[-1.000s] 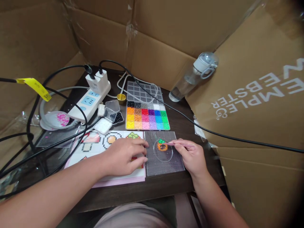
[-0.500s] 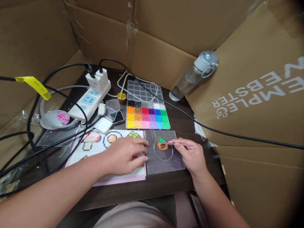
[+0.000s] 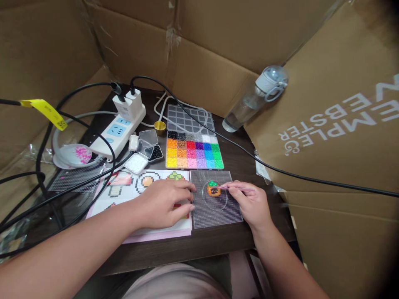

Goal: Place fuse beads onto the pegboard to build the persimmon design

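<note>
My right hand pinches thin pink tweezers, whose tip is over an orange, green and dark bead figure. The figure lies inside a clear round dish or ring on a transparent pegboard; whether the tip grips a bead is too small to tell. My left hand rests with fingers apart on printed pattern sheets, its fingertips at the pegboard's left edge. Beyond the pegboard stands a sorted bead box with many colours in its compartments.
Small open cases of white beads and black beads sit by a power strip. A black cable crosses above the bead box. A water bottle leans at the back right. Cardboard walls enclose the table.
</note>
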A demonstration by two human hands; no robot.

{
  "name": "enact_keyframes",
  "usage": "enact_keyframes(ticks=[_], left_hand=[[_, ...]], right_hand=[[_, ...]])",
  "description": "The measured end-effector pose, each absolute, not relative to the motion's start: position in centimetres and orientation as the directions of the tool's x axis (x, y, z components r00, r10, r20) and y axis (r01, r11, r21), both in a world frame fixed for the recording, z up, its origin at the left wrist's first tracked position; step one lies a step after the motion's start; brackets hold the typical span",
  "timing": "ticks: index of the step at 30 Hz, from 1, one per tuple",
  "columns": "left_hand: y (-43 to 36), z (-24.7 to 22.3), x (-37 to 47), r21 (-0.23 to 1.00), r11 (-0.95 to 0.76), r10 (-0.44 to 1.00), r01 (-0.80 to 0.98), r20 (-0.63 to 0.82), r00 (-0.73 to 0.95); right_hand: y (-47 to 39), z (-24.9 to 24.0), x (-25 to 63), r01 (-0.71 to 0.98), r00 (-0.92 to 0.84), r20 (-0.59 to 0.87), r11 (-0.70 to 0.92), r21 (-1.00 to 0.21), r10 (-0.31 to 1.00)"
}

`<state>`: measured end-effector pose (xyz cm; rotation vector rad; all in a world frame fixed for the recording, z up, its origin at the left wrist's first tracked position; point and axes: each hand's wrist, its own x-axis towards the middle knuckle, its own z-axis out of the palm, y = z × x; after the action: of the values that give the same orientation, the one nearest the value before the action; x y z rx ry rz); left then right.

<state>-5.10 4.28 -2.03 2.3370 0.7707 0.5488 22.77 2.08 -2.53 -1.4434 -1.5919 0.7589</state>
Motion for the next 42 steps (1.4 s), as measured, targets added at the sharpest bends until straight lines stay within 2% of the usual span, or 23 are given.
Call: enact_keyframes(ticks=[17, 26, 32, 38, 42], left_hand=[[4.4, -2.0, -5.0, 0.662, -0.645, 0.638, 0.382, 0.192, 0.745], [4.2, -1.9, -5.0, 0.673, -0.624, 0.656, 0.397, 0.176, 0.733], [4.1, -1.9, -5.1, 0.705, -0.604, 0.673, 0.371, 0.202, 0.712], [4.1, -2.0, -5.0, 0.686, -0.623, 0.672, 0.375, 0.225, 0.705], [4.0, -1.9, -4.9, 0.69, -0.622, 0.67, 0.371, 0.224, 0.707]], right_hand=[[2.1, -2.2, 22.6, 0.454, 0.013, 0.161, 0.137, -0.88, 0.987], [2.1, -2.8, 23.5, 0.346, 0.07, 0.094, 0.064, -0.936, 0.993], [6.0, -1.0, 23.0, 0.334, 0.08, 0.182, 0.146, -0.931, 0.98], [12.3, -0.1, 19.6, 0.568, -0.095, 0.245, 0.255, -0.783, 0.965], [14.9, 0.5, 16.7, 0.52, -0.176, 0.247, 0.303, -0.798, 0.953]])
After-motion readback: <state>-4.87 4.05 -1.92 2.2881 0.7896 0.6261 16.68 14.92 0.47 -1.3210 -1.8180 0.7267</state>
